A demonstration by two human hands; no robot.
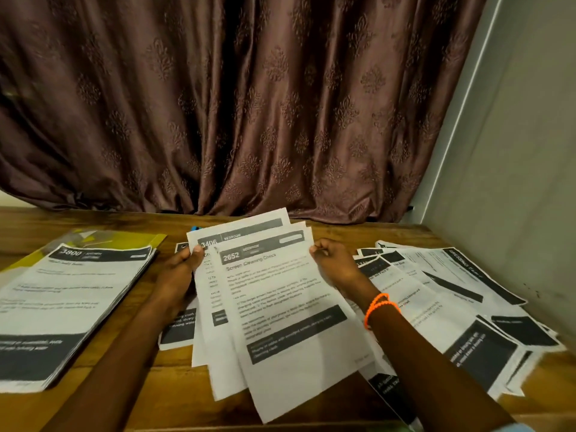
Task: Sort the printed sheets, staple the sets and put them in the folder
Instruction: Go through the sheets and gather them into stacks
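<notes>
The held sheets (280, 313) are white printed pages, fanned out a little so that about three or four of them show one behind the other, and they are raised over the middle of the wooden worktop (174, 397). The front page has a dark header with the number 2652 and the title "Screen Cleaning Check", some lines of small text and two dark bars lower on the page; the page behind it shows the number 3406 and the word BEDROOM. The left hand (180, 269) holds the fan at its upper left edge, with the thumb on the front near the number 3406 and the fingers hidden behind the paper. The right hand (335, 263) pinches the upper right corner of the front page between thumb and curled fingers, and an orange bracelet (378, 307) is around this wrist. Both forearms come up from the lower edge of the view. At the left, a neat stack (62, 310) with the number 3800 on top lies partly on a yellow folder (146, 240). At the right, loose sheets (467, 310) are spread in disorder on the worktop beside the grey wall (514, 151). A brown patterned curtain (233, 98) hangs behind the worktop.
</notes>
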